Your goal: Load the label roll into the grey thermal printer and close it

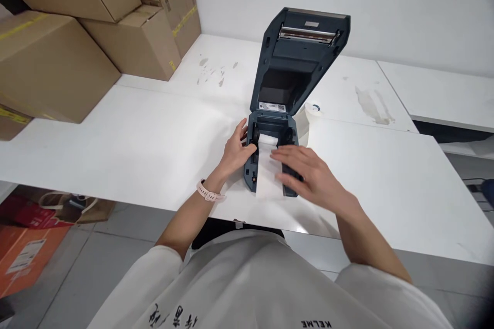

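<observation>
A dark blue label printer (287,87) stands on the white table (154,149) with its lid swung up and back. A white paper strip (267,172) runs from the roll inside the open bay out over the front edge. My left hand (235,151) rests against the printer's left side, thumb reaching into the bay, fingers apart. My right hand (309,175) lies flat over the printer's right front, fingers stretched out and touching the paper strip's right edge. A pink watch sits on my left wrist.
Several large cardboard boxes (57,61) are stacked on the table's left and back left. A white paper roll (312,113) stands just right of the printer. A second white table (436,92) adjoins at the right. Orange boxes (27,252) lie on the floor below left.
</observation>
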`<act>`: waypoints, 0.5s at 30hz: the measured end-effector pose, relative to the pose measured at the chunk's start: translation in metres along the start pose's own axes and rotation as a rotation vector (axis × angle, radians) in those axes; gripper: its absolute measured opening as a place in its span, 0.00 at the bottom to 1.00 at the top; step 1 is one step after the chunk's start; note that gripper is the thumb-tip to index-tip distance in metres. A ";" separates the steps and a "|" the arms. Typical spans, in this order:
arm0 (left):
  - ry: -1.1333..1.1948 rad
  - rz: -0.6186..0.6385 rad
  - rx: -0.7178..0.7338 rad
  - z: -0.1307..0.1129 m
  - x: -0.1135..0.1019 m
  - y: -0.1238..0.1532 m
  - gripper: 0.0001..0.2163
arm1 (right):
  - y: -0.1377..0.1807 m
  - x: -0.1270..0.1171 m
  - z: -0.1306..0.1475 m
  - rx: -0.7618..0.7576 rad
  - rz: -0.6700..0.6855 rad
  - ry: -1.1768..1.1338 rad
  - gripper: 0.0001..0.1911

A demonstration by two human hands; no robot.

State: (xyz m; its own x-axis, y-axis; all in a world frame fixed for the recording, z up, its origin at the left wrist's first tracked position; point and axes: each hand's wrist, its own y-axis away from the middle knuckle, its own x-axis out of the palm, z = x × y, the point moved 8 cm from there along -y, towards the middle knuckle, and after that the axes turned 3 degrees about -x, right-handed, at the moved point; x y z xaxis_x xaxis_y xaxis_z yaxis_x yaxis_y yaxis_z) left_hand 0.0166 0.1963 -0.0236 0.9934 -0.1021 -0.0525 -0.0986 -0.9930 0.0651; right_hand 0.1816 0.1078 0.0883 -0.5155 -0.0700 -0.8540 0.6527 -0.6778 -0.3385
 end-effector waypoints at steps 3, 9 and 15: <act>0.009 0.004 0.003 -0.001 0.000 0.001 0.44 | 0.029 0.014 0.023 -0.022 0.012 -0.016 0.37; 0.022 0.023 0.040 0.001 0.001 0.000 0.42 | 0.045 0.041 0.023 0.029 -0.092 0.022 0.36; 0.007 0.045 0.030 -0.002 0.002 0.001 0.42 | 0.043 0.034 0.018 0.077 -0.237 -0.036 0.12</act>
State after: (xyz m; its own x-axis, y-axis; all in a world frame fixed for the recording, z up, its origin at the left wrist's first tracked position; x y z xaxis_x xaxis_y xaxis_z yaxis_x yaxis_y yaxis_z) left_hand 0.0189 0.1951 -0.0217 0.9883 -0.1463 -0.0435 -0.1447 -0.9888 0.0372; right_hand 0.1820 0.0627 0.0522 -0.6695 0.0725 -0.7392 0.4676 -0.7321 -0.4954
